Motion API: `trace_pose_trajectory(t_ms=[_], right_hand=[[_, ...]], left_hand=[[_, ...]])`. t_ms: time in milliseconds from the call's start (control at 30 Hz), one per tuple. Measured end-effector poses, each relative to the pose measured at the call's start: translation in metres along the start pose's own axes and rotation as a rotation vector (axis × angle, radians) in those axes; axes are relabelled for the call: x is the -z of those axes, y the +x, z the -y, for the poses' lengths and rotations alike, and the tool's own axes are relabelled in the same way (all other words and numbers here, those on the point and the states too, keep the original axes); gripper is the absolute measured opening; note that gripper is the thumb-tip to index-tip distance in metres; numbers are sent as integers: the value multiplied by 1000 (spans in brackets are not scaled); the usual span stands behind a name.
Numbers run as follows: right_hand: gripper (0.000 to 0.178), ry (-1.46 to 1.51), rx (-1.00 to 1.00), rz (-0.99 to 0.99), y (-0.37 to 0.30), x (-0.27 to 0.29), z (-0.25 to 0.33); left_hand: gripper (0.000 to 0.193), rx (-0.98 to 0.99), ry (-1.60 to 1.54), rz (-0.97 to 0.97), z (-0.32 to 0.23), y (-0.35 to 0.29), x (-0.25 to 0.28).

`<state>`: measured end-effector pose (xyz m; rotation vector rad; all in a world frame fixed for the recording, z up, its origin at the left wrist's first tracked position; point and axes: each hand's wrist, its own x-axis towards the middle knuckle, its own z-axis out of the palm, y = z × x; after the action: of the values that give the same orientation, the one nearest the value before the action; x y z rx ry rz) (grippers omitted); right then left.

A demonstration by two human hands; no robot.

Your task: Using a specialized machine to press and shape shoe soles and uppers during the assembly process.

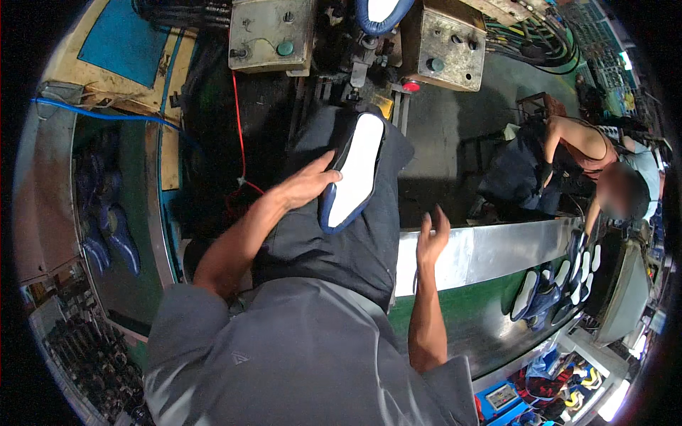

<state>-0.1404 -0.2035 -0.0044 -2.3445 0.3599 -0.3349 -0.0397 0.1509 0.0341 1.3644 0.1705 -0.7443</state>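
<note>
Clearly, the biggest thing is the long green-topped table [455,323] on the person's right, edged by a broad strip of bright metal [490,248]. Across on the left lies another dark green surface [131,170], carrying several navy shoes [121,241]. A co-worker [582,145] leans over on the right, near the table's far end.

Next in size come the person's grey shirt [298,348] and dark trousers [334,259], then two worn metal control boxes [264,28] standing ahead of the knees, one to either side of a machine. A navy shoe with a white underside [381,13] sits at the machine's top, cut off by the picture's edge. More navy and white shoes [529,292] gather on the table towards its far end.

On the person's lap rests one navy shoe [353,170], its white underside turned up. The left hand [304,186] grips it along its left side, thumb laid over the white edge. The right hand [430,247] is raised beside the metal strip, fingers spread and holding nothing. Smallest are a red button [410,86] on the machine and a green button [285,48] on the left box.
</note>
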Motion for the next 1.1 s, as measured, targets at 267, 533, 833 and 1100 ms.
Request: trace_pose_trajectory(t_ms=[267, 533, 833, 1100], right_hand=[[58, -465, -237, 68, -152, 49, -95], [46, 1066, -1107, 248, -45, 65, -12], [37, -261, 372, 923, 113, 20, 151], [33, -444, 703, 883, 137, -22, 137]], left_hand=[[94, 96, 21, 255, -25, 6, -7], [101, -122, 433, -301, 5, 16, -58], [93, -207, 526, -406, 30, 15, -56], [91, -127, 677, -436, 27, 13, -53]])
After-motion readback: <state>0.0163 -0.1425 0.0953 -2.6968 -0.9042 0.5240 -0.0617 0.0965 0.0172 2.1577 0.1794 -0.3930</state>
